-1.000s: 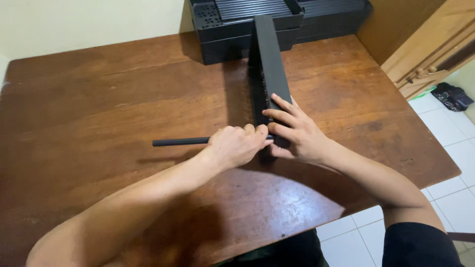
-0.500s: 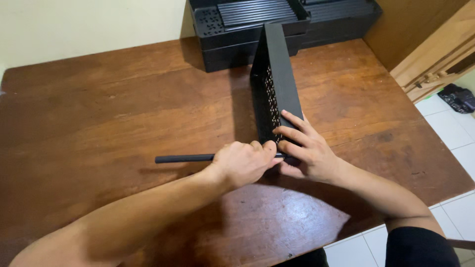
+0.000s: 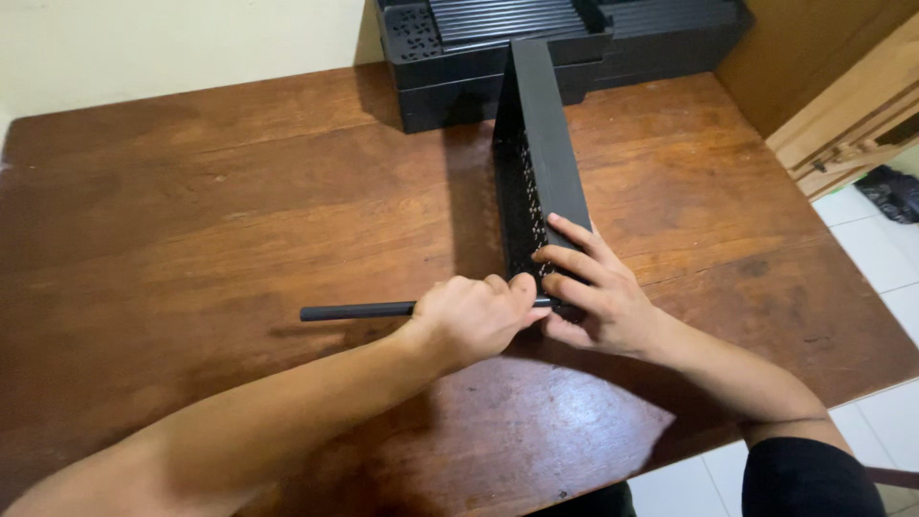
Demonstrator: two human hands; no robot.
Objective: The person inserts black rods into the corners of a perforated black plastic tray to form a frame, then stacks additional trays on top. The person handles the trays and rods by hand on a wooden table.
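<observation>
Across the brown wooden table (image 3: 191, 220), at centre left of the frame, a thin black rod (image 3: 356, 310) lies level, its long axis running left to right. The left hand (image 3: 471, 318) is clamped in a fist round its right part, and the rod's tip points at the lower end of a long black perforated panel (image 3: 536, 153) just right of that fist. The panel stands on edge, its length running away toward the upper middle. The right hand (image 3: 598, 292), the nearer to it, clasps its near end, fingers closed over the top. Black slatted trays (image 3: 450, 43) are stacked at the top centre. No labels show.
</observation>
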